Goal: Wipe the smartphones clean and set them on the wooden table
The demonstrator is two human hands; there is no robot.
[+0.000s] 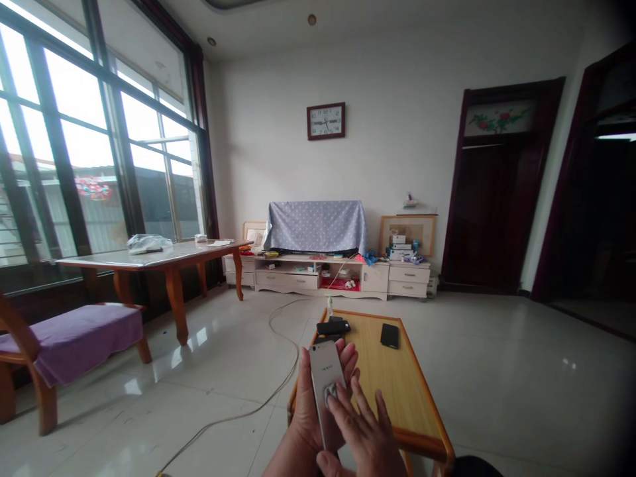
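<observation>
We hold a slim silver-white smartphone (325, 370) upright in front of us, above the near left corner of the low light-wood tabletop with an orange-brown rim (397, 391). Its back faces us: a pale, matte metal shell with rounded corners, a small grey brand mark running lengthwise near the middle, and a round metallic ring holder (330, 395) fixed to its lower part. Our left hand (305, 411) has its grip closed around the smartphone from behind, palm along the left edge and fingertips curling over the right edge. Our right hand (365, 434) lies with its grip spread, fingers loosely apart, and the leading fingertips touch the ring holder and the lower back of the shell. Farther along the tabletop rest a flat black phone (389, 335) and, at the far left corner, a stack of dark flat devices (332, 326). A white cable (278, 391) trails over the glossy tiled floor beside the tabletop.
</observation>
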